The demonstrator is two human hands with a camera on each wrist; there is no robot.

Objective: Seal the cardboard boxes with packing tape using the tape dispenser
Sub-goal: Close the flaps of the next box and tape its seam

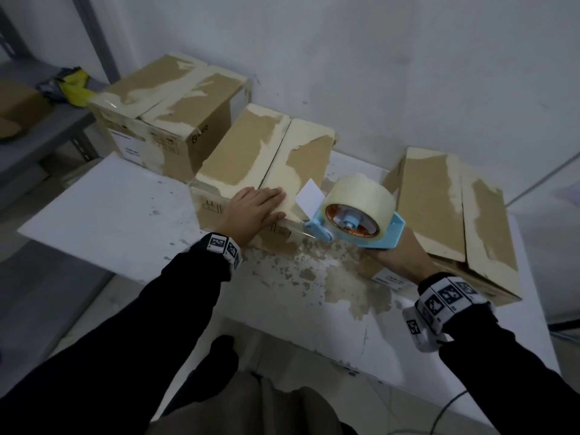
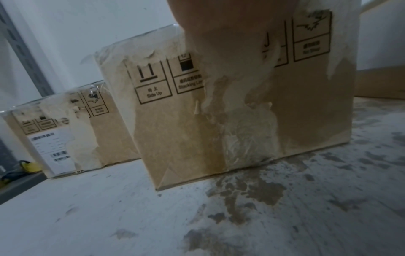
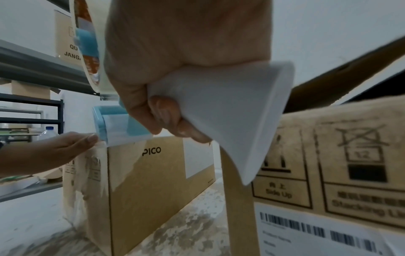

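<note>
Three worn cardboard boxes stand on the white table. My left hand lies flat, fingers straight, on the near top edge of the middle box. My right hand grips the handle of the light-blue tape dispenser, which carries a roll of clear tape. The dispenser's front end touches the middle box's near right top corner, just beside my left fingertips. In the right wrist view my fingers curl round the handle. The left wrist view shows the middle box's front face.
A second box stands at the back left and a third box at the right, close to my right wrist. A grey shelf to the left holds a yellow-and-dark item. The wall runs right behind the boxes.
</note>
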